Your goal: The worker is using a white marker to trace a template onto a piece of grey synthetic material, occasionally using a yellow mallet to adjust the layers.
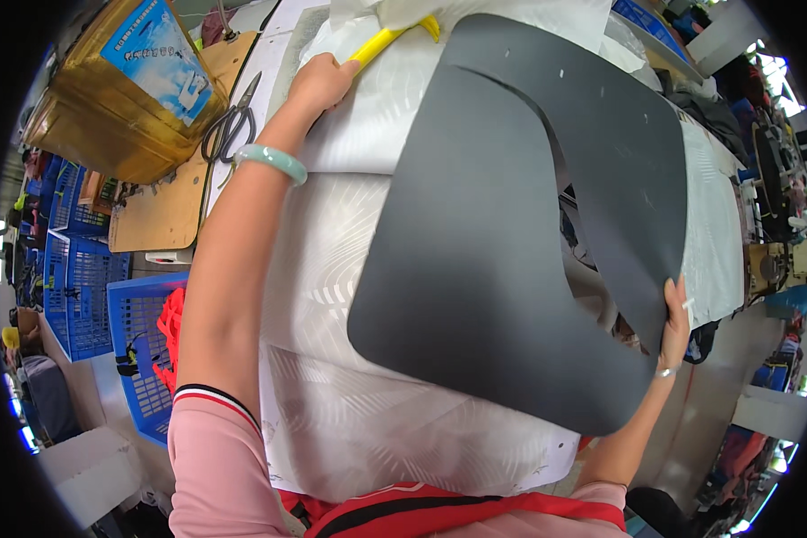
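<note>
While the dark template (475, 260) hides the fabric (332, 296), both hands press.

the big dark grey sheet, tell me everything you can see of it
The dark grey sheet is a large, flat, matte panel, like thin plastic or board, with rounded corners. A long curved cut from its lower right edge splits off a narrower strip on the right. It lies tilted over white patterned fabric on the table. The right hand grips its lower right edge by the strip's end. The left hand is apart from it, on a yellow tool.
</note>
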A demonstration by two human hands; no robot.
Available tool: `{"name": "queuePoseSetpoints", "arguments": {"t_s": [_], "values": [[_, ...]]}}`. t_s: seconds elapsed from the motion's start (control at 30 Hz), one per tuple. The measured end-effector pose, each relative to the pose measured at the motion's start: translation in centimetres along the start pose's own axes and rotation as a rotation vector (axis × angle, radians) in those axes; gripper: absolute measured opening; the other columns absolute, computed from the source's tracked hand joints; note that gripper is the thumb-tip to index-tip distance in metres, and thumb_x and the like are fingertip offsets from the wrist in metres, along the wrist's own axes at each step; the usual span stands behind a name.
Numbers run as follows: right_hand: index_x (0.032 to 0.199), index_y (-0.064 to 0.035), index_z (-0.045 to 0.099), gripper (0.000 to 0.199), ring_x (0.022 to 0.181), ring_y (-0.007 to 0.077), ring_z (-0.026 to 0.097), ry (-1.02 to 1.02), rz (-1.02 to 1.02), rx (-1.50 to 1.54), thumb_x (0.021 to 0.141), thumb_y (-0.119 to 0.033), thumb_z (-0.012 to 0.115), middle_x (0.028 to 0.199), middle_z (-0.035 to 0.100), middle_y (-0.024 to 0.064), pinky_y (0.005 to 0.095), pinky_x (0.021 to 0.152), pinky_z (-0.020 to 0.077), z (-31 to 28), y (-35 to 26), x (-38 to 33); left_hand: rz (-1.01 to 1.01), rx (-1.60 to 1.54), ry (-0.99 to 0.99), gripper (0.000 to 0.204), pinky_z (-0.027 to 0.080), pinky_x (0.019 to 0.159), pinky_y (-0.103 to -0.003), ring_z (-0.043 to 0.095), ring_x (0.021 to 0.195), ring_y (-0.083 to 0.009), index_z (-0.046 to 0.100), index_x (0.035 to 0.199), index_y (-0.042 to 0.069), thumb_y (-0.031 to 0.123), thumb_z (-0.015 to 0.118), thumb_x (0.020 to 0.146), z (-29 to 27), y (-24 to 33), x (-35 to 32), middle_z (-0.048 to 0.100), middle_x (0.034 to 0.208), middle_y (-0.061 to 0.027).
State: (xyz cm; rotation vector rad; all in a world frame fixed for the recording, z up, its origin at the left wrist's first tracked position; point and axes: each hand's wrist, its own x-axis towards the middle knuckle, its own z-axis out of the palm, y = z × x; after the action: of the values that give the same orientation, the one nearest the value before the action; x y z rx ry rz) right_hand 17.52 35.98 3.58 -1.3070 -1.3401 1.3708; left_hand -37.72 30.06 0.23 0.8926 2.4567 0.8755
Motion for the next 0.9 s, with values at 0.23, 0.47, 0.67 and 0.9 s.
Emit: {"name": "queuePoseSetpoints", "arguments": {"t_s": [0.23, 0.47, 0.67, 0.9], "values": [[0.139, 0.0051, 0.038, 0.053, 0.12, 0.0147, 0.046, -0.029, -0.061, -0.208, 0.096, -0.022, 0.052, 0.134, 0.049, 0.0092, 0.026, 0.103, 0.0312, -5.1, -0.1, -5.7, 0.347, 0.451, 0.441, 0.035, 0.046, 0.089, -0.039, 0.06, 0.098, -0.0305, 0.063, 0.114, 0.006, 0.031, 0.055, 0.091, -0.5, 0.1, -2.8, 0.061, 0.106, -0.0174], [0.135, 0.0069, 0.043, 0.05, 0.115, 0.0157, 0.049, -0.047, 0.016, -0.165, 0.094, -0.019, 0.053, 0.128, 0.053, 0.0098, 0.0265, 0.1, 0.035, -4.2, 2.3, -7.4, 1.419, -0.172, 0.108, 0.027, 0.047, 0.073, -0.034, 0.062, 0.084, -0.0242, 0.069, 0.088, 0.01, -0.009, 0.061, 0.07, -6.0, 8.8, -27.8, 0.065, 0.095, -0.0097], [0.133, 0.0068, 0.045, 0.049, 0.114, 0.0151, 0.05, -0.14, -0.002, -0.043, 0.093, -0.019, 0.056, 0.126, 0.055, 0.0092, 0.0257, 0.099, 0.0356, -3.0, 3.0, -8.2, 1.128, -0.012, 0.017, 0.024, 0.045, 0.06, -0.032, 0.053, 0.066, -0.0168, 0.062, 0.081, 0.015, 0.025, 0.076, 0.065, -12.4, 12.0, -46.1, 0.057, 0.081, -0.0031], [0.134, 0.0052, 0.044, 0.05, 0.114, 0.0156, 0.051, -0.148, -0.018, 0.018, 0.093, -0.019, 0.058, 0.126, 0.055, 0.0089, 0.0261, 0.098, 0.0369, -2.8, 5.0, -9.7, 1.353, -0.111, -0.182, 0.019, 0.045, 0.06, -0.031, 0.052, 0.065, -0.0163, 0.062, 0.083, 0.013, 0.023, 0.071, 0.07, -10.7, 10.0, -51.4, 0.057, 0.082, -0.003]]}}
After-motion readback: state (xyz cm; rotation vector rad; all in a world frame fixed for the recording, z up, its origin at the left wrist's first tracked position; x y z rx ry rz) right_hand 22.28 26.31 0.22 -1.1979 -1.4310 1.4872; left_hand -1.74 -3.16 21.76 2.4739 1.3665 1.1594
